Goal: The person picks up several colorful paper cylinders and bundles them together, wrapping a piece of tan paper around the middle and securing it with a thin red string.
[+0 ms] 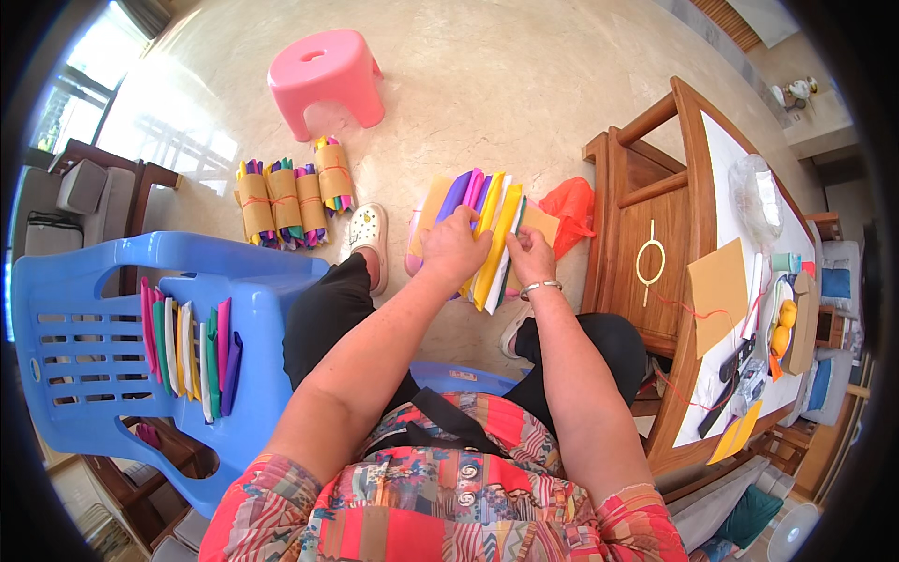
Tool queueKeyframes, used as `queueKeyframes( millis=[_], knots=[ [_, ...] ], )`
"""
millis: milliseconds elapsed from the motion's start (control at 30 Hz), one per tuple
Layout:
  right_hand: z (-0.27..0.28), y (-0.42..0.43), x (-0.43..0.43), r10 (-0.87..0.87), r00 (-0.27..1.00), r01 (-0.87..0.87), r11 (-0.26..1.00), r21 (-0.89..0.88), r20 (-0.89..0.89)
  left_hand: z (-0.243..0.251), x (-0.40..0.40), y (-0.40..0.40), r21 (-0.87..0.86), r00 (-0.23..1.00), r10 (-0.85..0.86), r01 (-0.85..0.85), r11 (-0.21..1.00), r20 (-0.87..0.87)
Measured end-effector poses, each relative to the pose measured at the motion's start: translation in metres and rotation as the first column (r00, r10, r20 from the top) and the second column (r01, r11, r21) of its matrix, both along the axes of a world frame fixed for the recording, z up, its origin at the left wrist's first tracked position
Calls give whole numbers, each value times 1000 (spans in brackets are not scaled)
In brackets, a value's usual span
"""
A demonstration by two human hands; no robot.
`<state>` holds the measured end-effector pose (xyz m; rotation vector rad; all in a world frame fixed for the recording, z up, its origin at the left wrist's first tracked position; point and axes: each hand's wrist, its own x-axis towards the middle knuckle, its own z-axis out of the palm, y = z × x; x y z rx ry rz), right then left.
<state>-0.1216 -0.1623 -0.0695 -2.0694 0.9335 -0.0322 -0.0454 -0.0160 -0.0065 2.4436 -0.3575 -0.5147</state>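
In front of me, a row of folded strips [503, 228] in purple, pink, yellow, white and green lies across a sheet of brown paper [539, 219]. My left hand [455, 242] grips the strips from above, its thumb by the yellow ones. The fingers of my right hand [532, 256] pinch the edge of the row at the green and white strips. A bangle circles that wrist. Beneath the paper shows a pink surface [413, 261], mostly hidden. Some strip ends are covered by my left hand.
Several tied brown-wrapped bundles [284, 202] lie on the floor, near a pink plastic stool [323, 77]. More strips [189, 351] rest on a blue plastic chair [246, 344] at left. A red plastic bag [567, 211] lies beside a wooden table [650, 246] at right, which bears brown paper [718, 298] and assorted items.
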Motion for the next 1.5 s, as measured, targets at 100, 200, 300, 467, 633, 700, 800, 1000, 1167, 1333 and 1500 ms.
queueKeyframes(
  millis=[100, 200, 300, 467, 633, 700, 800, 1000, 1167, 1333, 1500],
  knots=[
    [10, 8, 2, 30, 999, -30, 999, -22, -18, -3, -2, 3, -16, 998, -54, 54, 998, -14],
    [18, 13, 2, 75, 997, -77, 990, -115, -26, -8, -1, 2, -20, 999, -9, 10, 1000, 43],
    [16, 12, 0, 78, 997, -75, 980, -182, 11, -26, 20, 7, -79, 983, 143, -134, 988, 113],
    [17, 11, 1, 68, 997, -70, 994, -82, -36, -66, 48, 46, 16, 951, 287, -290, 957, 114],
    [13, 9, -1, 53, 999, -53, 997, -55, -8, -103, 67, 59, -182, 988, 139, -149, 972, -69],
    [19, 11, 0, 57, 998, -58, 997, -45, -24, -110, 75, 65, -183, 988, 123, -138, 973, -90],
    [19, 13, -1, 67, 996, -70, 996, -56, -52, -114, 79, 71, -180, 984, 128, -150, 972, -126],
    [16, 6, -2, 67, 996, -70, 996, -60, -57, -93, 73, 71, 70, 961, 225, -216, 974, -160],
    [17, 8, -2, 73, 996, -76, 996, -53, -56, -90, 71, 72, 215, 973, 223, -206, 955, -59],
    [13, 5, -4, 65, 997, -68, 995, -68, -51, -93, 70, 76, 160, 981, 190, -183, 970, -31],
    [7, 1, -5, 59, 997, -62, 996, -70, -49, -80, 72, 77, 168, 986, 121, -101, 981, -115]
  ],
)
